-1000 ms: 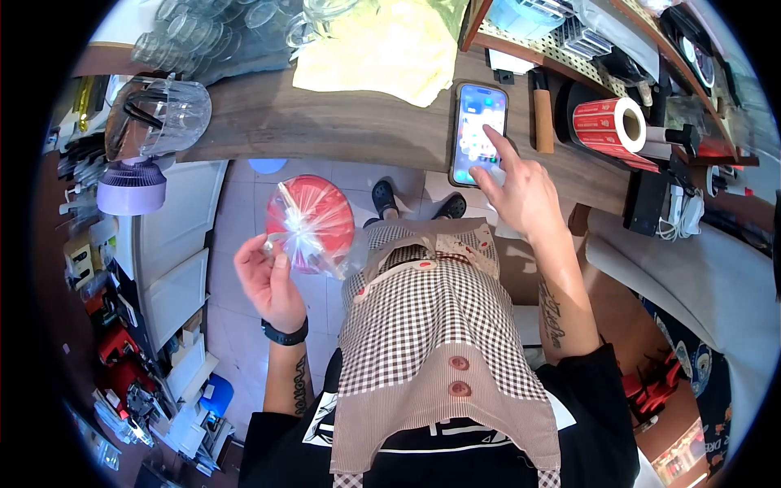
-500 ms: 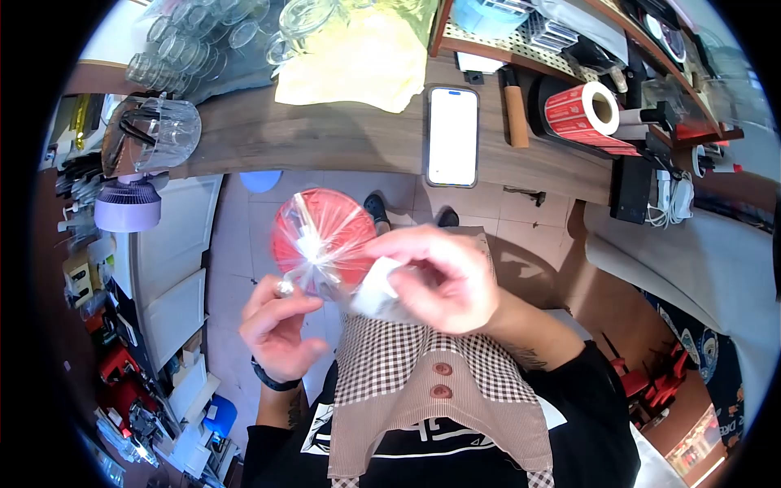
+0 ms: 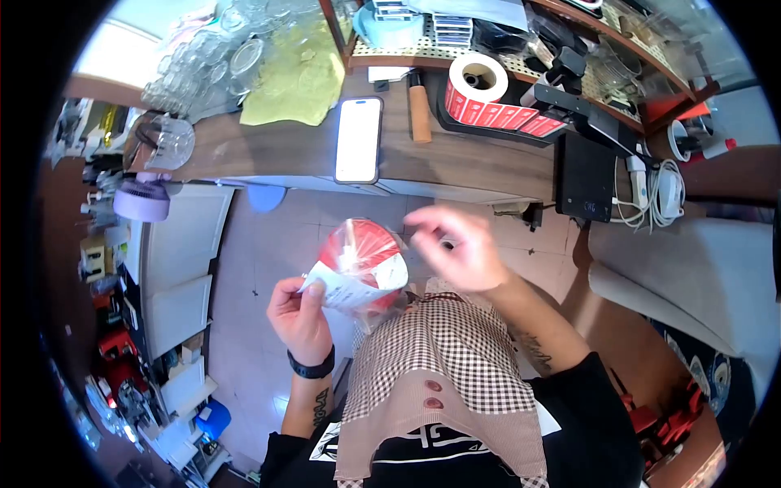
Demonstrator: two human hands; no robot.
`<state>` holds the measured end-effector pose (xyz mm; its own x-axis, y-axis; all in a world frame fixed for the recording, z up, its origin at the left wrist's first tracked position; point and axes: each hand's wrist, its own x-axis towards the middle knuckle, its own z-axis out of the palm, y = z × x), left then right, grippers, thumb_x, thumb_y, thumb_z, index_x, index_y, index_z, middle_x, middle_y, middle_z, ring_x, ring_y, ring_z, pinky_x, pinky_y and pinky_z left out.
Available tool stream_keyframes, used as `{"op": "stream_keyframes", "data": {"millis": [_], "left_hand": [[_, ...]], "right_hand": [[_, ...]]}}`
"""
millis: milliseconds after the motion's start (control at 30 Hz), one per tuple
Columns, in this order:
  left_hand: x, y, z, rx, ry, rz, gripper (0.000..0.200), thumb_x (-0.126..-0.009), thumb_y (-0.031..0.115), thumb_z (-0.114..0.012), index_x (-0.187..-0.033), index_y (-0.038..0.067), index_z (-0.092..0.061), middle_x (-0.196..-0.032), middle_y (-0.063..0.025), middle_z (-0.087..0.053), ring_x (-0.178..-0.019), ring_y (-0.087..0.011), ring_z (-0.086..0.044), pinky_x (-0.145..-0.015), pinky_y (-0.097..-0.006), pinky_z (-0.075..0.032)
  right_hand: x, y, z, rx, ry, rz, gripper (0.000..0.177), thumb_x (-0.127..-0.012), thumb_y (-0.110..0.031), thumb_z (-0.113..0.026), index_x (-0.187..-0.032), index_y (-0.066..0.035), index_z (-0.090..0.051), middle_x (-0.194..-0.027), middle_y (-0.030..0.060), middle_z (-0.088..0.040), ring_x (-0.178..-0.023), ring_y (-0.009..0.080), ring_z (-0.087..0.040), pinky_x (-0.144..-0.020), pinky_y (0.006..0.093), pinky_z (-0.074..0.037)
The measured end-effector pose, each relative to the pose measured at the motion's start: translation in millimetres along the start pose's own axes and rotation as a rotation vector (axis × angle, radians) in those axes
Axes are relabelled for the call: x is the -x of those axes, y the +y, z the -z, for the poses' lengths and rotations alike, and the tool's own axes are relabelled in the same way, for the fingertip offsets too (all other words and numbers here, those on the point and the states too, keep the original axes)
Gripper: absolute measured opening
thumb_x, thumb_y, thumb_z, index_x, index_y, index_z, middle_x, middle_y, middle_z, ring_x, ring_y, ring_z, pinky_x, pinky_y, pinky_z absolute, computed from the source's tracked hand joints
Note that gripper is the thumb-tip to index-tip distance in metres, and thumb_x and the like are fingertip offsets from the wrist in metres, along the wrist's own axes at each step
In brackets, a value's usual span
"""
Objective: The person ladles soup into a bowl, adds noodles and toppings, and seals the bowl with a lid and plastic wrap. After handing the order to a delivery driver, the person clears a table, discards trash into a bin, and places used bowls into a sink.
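My left hand [image 3: 305,321] grips the lower left of a round red package [image 3: 378,241] in clear, gathered plastic, with the thumb pressed on a white paper slip [image 3: 354,291]. The slip, with small print I cannot read, lies across the package's near side. What the plastic holds besides the red round part is hard to make out. To the right, my right hand [image 3: 464,248] is apart from the package, its thumb and fingers spread and slightly blurred, with nothing visible in them. Both hands are above my checked apron [image 3: 455,342], in front of the wooden counter [image 3: 268,154].
On the counter lie a lit phone [image 3: 359,138], an orange-brown handled tool [image 3: 419,114] and a red label roll [image 3: 480,85] in a dispenser. A black device [image 3: 584,179] with cables sits at right. Glass jars [image 3: 191,73] and a yellow cloth [image 3: 293,89] are at left.
The white slip, earlier at my right hand, now lies against the package under my left thumb. My right hand has let go and moved off. The view has shifted to the right.
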<state>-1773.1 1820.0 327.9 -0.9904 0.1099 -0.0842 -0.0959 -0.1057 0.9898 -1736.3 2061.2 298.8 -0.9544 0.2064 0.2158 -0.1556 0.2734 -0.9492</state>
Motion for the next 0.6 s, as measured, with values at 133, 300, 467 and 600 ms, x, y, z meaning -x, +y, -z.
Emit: {"op": "stream_keyframes", "data": {"millis": [133,300,467,600], "left_hand": [[14,-18,-3,0.104,0.068,0.044,0.010,-0.093,0.007,-0.059,-0.100,-0.001,-0.060,-0.091,-0.0046,-0.064,-0.083,-0.0100,-0.059,-0.079,-0.0245,-0.047],[33,-23,-9,0.136,0.142,0.105,0.012,-0.094,0.009,-0.059,-0.100,0.000,-0.060,-0.092,-0.0042,-0.064,-0.083,-0.0094,-0.059,-0.078,-0.0242,-0.046],[42,-24,13,0.145,0.142,0.082,0.010,-0.094,0.010,-0.059,-0.097,0.001,-0.060,-0.092,-0.0040,-0.064,-0.084,-0.0097,-0.058,-0.078,-0.0248,-0.045],[39,-23,27,0.153,0.194,0.077,0.010,-0.095,0.011,-0.057,-0.098,0.001,-0.059,-0.094,-0.0044,-0.063,-0.086,-0.0112,-0.057,-0.080,-0.0273,-0.045]], "right_hand": [[-30,-1,32,0.340,-0.084,0.046,0.025,-0.084,-0.009,-0.063,-0.108,-0.002,-0.061,-0.089,0.0106,-0.059,-0.084,0.0264,-0.059,-0.076,0.0348,-0.049],[-71,12,-7,0.676,-0.198,0.319,0.038,-0.082,-0.018,-0.066,-0.118,-0.007,-0.059,-0.129,0.0162,-0.049,-0.126,0.0333,-0.042,-0.101,0.0433,-0.040],[-88,31,-55,0.761,-0.302,0.387,0.042,-0.083,-0.026,-0.066,-0.122,-0.012,-0.059,-0.142,0.0185,-0.038,-0.139,0.0388,-0.025,-0.115,0.0509,-0.020],[-91,32,-59,0.796,-0.328,0.342,0.042,-0.084,-0.029,-0.064,-0.121,-0.010,-0.060,-0.144,0.0183,-0.036,-0.140,0.0382,-0.023,-0.116,0.0509,-0.015]]}}
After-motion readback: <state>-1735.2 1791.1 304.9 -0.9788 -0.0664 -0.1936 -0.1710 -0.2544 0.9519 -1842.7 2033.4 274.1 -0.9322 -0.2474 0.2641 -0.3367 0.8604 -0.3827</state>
